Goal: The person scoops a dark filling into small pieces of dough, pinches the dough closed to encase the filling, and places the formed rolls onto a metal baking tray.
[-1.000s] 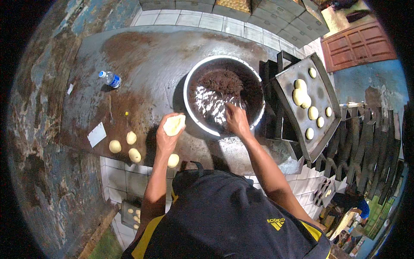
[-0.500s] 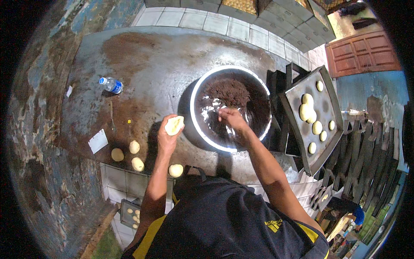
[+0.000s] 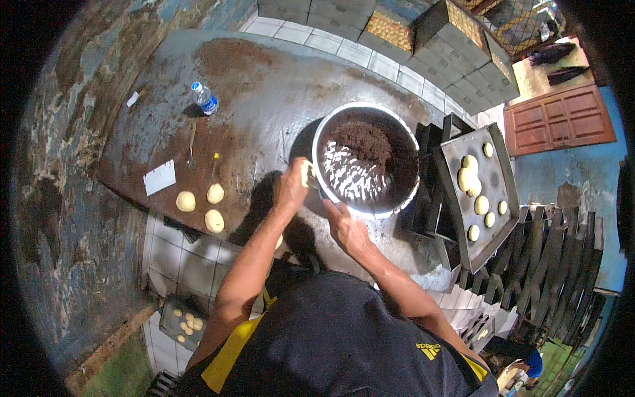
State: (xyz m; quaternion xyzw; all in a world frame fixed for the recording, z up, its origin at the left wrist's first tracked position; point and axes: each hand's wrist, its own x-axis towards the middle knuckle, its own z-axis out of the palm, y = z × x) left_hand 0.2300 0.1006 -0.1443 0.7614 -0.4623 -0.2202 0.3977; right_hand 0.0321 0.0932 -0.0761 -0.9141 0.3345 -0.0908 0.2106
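Note:
My left hand (image 3: 290, 190) is closed around a piece of pale dough (image 3: 307, 174), mostly hidden by the fingers, just left of a large round pot (image 3: 380, 215). Inside the pot a crumbly dark brown filling (image 3: 364, 140) is heaped at the far side, with shiny wall or bottom showing nearer me. My right hand (image 3: 347, 228) is at the pot's near-left rim, its fingers curled. A narrow greyish sliver shows by its fingertips; I cannot tell whether it is a tool or part of the pot. Several round dough balls (image 3: 213, 221) lie at the table's near left.
A baking tray (image 3: 456, 228) with several dough rounds rests on a dark rack at right. A water bottle (image 3: 206, 100), a white card (image 3: 159, 177) and a thin spoon-like utensil (image 3: 192, 144) lie on the table (image 3: 258, 86). Another tray (image 3: 173, 324) is low at left.
My right hand has come out of the pot to its near-left rim. My left hand has moved right with the dough, whose open hollow no longer faces up in sight. The view has turned.

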